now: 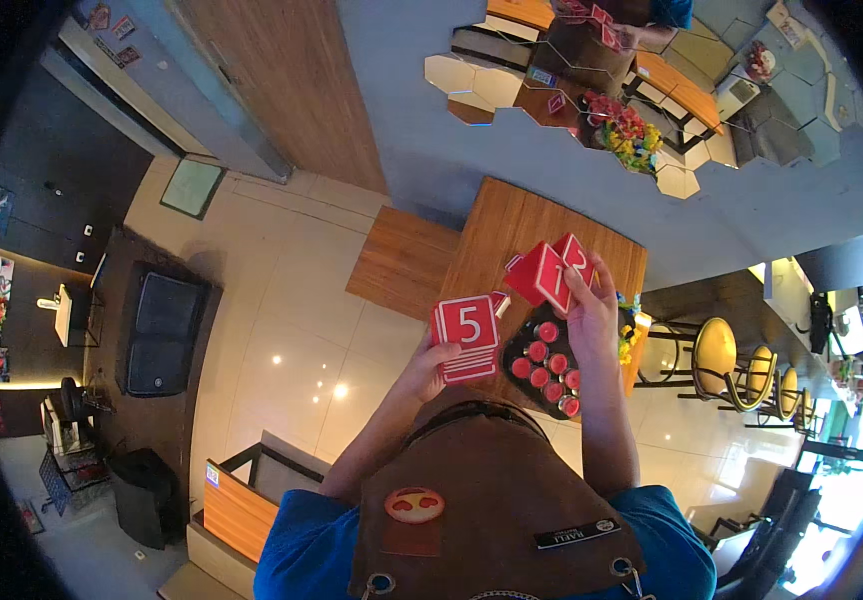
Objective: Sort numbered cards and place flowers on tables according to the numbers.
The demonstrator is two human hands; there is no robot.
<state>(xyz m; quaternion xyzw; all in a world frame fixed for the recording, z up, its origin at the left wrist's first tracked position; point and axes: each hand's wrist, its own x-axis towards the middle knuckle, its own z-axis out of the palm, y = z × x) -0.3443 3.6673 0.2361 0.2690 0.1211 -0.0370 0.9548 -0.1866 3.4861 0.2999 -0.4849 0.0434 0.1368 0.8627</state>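
Observation:
My left hand (425, 369) grips a fanned stack of red number cards (467, 326) with white borders, its thumb over the lower front. The top card bears a large white numeral. In my right hand (593, 311) are red folded number signs (540, 274), pinched between thumb and fingers, with numerals on the two faces that show. Both hands are above a wooden table (499, 225). Beneath my right forearm, a black tray (527, 388) holds several small jars with red tops (557, 364). Another red piece (501, 302) shows partly behind the left stack.
Yellow and blue flowers (629, 337) stand at the table's right side. A wooden bench (401, 259) adjoins its left side. Ahead is a grey wall (416, 97) with hexagonal mirrors (675, 180). Bar stools (715, 354) line a counter at right; a wood-backed seat (233, 506) is behind left.

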